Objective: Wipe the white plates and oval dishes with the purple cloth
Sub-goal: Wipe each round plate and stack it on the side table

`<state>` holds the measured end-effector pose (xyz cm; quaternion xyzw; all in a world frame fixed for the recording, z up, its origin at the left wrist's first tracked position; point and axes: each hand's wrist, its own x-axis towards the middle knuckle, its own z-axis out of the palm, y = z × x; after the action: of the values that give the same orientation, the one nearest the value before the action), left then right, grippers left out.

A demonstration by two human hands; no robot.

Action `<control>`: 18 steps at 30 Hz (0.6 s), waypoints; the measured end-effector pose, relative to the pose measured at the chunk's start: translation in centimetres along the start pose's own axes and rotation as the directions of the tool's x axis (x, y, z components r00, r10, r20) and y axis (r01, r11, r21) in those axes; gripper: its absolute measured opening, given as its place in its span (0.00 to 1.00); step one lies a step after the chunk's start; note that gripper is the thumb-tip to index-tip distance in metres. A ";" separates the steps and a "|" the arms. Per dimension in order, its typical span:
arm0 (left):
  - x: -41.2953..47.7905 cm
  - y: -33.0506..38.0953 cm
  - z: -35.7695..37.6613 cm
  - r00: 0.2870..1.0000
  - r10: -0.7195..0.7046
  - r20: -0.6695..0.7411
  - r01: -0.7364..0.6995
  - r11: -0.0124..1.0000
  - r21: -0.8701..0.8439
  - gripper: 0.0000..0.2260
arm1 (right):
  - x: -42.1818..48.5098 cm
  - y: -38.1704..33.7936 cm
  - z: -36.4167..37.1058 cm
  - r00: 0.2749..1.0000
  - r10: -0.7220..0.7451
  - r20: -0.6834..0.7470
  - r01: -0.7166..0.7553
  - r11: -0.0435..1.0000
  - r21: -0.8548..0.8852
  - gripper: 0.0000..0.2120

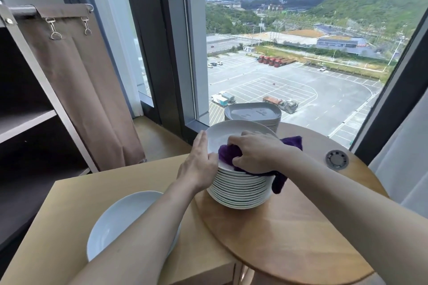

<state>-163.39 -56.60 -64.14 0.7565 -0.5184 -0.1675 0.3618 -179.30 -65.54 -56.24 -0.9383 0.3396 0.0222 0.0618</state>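
The right hand [257, 152] grips the purple cloth [228, 154] atop the plate stack [240, 190], the flat left hand [199, 164] steadies its rim; most of it, and the oval dishes [253, 112] behind, seem unwiped.

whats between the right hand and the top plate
The purple cloth, bunched under the right hand on the top plate, in the head view.

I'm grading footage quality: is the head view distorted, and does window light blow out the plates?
Head view: wide-angle bending slants the window frame at the right edge; daylight leaves the plate stack evenly lit, rims distinct; the purple cloth and right hand look sharp.
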 end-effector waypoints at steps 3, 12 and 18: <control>0.2 -0.2 0.2 1.000 0.003 -0.017 -0.003 1.000 0.006 0.35 | -1.0 1.6 -0.4 0.993 0.108 -0.042 -0.111 0.992 -0.065 0.11; 0.5 0.1 0.5 0.999 0.029 -0.034 -0.034 0.990 -0.136 0.36 | 2.5 3.4 0.7 0.948 0.202 -0.246 -0.252 0.949 -0.190 0.21; -0.1 -0.1 1.0 0.998 -0.008 -0.064 -0.005 0.980 -0.197 0.37 | 5.2 3.0 2.0 0.958 0.146 -0.247 -0.188 0.969 -0.158 0.20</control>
<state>-163.97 -56.85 -64.86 0.7222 -0.4868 -0.1940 0.4514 -177.18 -70.84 -58.97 -0.9039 0.4194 -0.0527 -0.0658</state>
